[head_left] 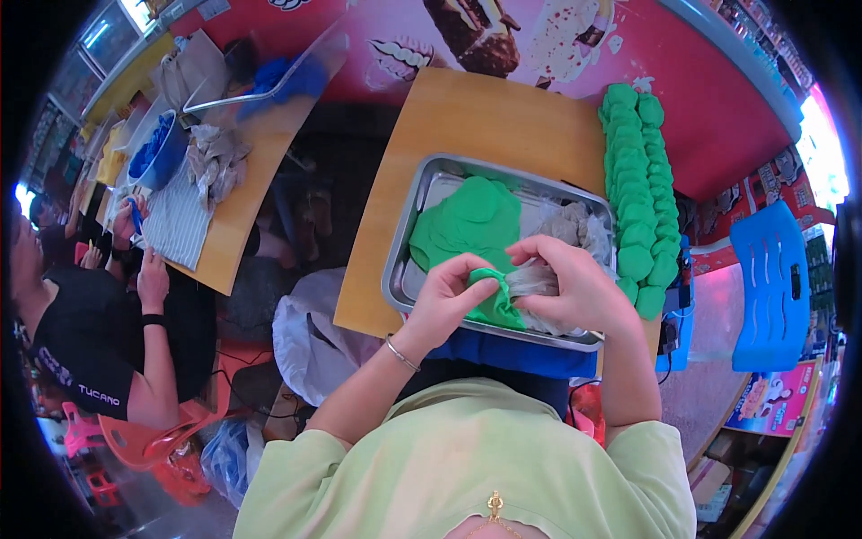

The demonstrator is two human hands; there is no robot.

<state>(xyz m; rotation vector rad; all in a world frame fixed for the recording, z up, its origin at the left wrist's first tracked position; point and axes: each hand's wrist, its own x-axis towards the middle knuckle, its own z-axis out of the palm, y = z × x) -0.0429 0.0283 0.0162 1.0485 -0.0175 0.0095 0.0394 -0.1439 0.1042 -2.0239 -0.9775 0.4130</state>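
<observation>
Over the near side of a metal tray, my left hand pinches the edge of a green fabric piece between thumb and fingers. My right hand has its fingers curled round a wispy grey-white clump, held against the green piece. What the clump is made of cannot be made out. Flat, rounded green fabric pieces lie overlapping in the tray's left part. More grey-white material lies in its right part, beyond my right hand.
The tray stands on a wooden table. Long rows of green puffy rounds line its right edge. A blue chair stands at right. On the left, a co-worker sits at another table holding a blue tub.
</observation>
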